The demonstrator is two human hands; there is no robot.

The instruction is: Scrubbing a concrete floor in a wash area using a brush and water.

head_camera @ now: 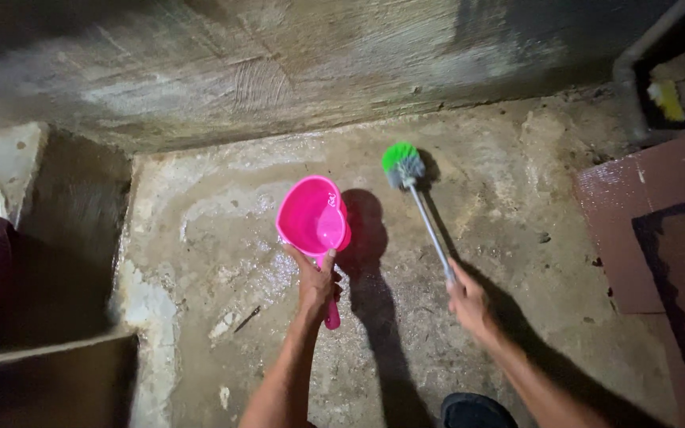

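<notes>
So the left hand is gripping the handle of a pink scoop, fingers wrapped tight, with the bowl tipping away toward the far wall. Right hand is closed around the thin shaft of a brush, and its green and grey bristles are touching the floor just right of the scoop.

Concrete around both is looking wet and shiny, especially under the scoop and toward the left. My guess is that's the main risk: slick floor, so a foot or the brush head could be skidding, and the long thin shaft could be bending if pressed hard.

Room-wise, the far wall is sitting close behind the brush head, so not much push space that way. A raised ledge is boxing in the left side, and a reddish mat is lying on the right, well apart from the brush. A pipe is running down in the far right corner. Near side is looking the most open.
</notes>
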